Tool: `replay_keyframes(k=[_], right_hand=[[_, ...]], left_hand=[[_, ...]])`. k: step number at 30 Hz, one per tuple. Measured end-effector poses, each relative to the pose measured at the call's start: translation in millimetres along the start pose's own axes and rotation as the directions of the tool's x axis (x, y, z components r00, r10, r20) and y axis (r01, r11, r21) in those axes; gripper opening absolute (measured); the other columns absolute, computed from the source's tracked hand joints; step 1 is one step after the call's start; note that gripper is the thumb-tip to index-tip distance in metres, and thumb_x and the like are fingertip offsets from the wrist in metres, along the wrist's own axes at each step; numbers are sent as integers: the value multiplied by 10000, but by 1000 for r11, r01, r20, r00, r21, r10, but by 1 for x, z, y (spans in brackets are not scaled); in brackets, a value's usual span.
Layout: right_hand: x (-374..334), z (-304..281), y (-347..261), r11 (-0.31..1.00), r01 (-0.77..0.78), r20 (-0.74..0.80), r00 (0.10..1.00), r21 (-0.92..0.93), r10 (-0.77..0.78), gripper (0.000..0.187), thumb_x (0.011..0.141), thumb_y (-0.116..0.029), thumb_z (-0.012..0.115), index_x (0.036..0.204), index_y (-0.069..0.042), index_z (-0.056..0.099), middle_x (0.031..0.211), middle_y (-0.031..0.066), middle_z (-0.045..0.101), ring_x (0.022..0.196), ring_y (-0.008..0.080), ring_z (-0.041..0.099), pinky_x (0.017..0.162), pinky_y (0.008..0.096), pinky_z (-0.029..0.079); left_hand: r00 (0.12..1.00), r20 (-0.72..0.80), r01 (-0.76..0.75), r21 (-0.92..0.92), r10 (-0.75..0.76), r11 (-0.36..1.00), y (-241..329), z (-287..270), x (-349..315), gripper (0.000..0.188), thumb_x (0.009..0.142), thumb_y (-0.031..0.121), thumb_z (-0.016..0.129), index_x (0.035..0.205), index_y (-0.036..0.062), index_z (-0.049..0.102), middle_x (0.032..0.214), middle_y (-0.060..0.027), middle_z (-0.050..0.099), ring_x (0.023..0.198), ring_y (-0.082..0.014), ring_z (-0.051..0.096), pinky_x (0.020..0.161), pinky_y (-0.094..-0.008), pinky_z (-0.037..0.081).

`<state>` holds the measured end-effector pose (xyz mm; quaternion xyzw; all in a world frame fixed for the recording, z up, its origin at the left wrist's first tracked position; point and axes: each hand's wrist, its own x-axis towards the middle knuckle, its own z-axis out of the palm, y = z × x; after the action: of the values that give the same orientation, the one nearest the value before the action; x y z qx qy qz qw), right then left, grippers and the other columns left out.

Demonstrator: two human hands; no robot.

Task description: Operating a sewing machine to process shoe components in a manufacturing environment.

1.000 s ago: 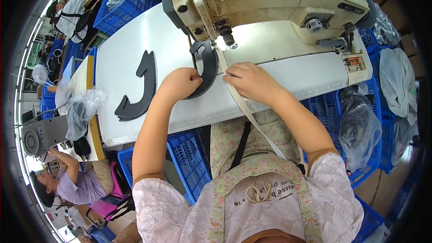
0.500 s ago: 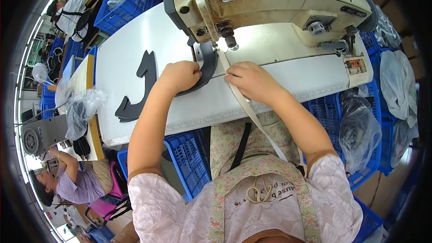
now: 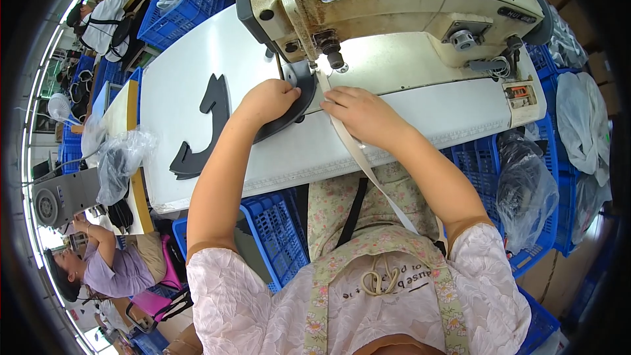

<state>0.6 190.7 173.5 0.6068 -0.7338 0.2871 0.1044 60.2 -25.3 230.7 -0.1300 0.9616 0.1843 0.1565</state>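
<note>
At the needle of the cream sewing machine (image 3: 401, 0) lies a curved dark grey foam piece (image 3: 303, 95). My left hand (image 3: 268, 100) is closed on its inner edge, fingers bunched near the presser foot. A narrow off-white strip (image 3: 355, 148) runs from the needle area over the table edge and down to my lap. Against that strip, just right of the foam, my right hand (image 3: 365, 113) pinches it between thumb and fingers. Left of my left forearm, more dark grey curved pieces (image 3: 215, 115) lie stacked on the white table (image 3: 263, 181).
Blue crates (image 3: 276, 236) stand under the table's front edge, and others (image 3: 513, 177) with clear plastic bags sit at the right. Another blue crate (image 3: 187, 6) is behind the table's left end. A co-worker in a purple shirt (image 3: 121, 266) sits at a machine on the left.
The foam piece has turned slightly under the needle. My left hand has moved a little up and right with it; my right hand has slid slightly left and up along the strip.
</note>
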Motion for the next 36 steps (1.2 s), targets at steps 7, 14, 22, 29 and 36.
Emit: replay_keyframes(k=[7,14,22,29,36], right_hand=[[4,-5,1,998,57,-25,998,2,-56,110,705,-85,549,804,-54,584,883,57,597,892,231,577,786,341,479],[5,4,5,999,20,-73,997,-28,-22,159,724,-79,543,871,-52,597,982,86,619,956,240,583,818,344,481],[1,-10,2,999,36,47,998,39,-38,160,712,-61,547,865,-52,593,922,67,601,912,246,576,814,350,470],[3,-2,3,999,16,-37,999,34,-14,155,715,-66,546,862,-51,592,910,66,597,904,247,575,813,348,468],[0,1,6,1000,14,-32,999,9,-13,244,717,-49,568,959,-39,597,1052,98,605,1000,275,572,864,372,472]], left_hand=[[989,111,-91,-105,102,990,-5,-14,-1,297,847,248,555,795,-34,628,649,-154,585,612,-241,541,637,-359,445],[982,190,37,-159,-7,987,2,-13,6,338,864,284,536,754,-19,638,611,-145,610,464,-217,590,580,-342,470],[994,104,-3,-153,19,988,5,-13,5,342,863,270,561,684,-20,587,586,-103,564,515,-181,562,552,-314,445],[992,104,-55,-116,67,992,1,-9,11,312,852,255,573,711,-22,606,601,-108,575,571,-190,554,579,-316,434],[986,114,143,-217,-121,966,16,-6,8,380,873,312,532,759,-34,638,671,-141,635,525,-238,607,553,-343,489]])
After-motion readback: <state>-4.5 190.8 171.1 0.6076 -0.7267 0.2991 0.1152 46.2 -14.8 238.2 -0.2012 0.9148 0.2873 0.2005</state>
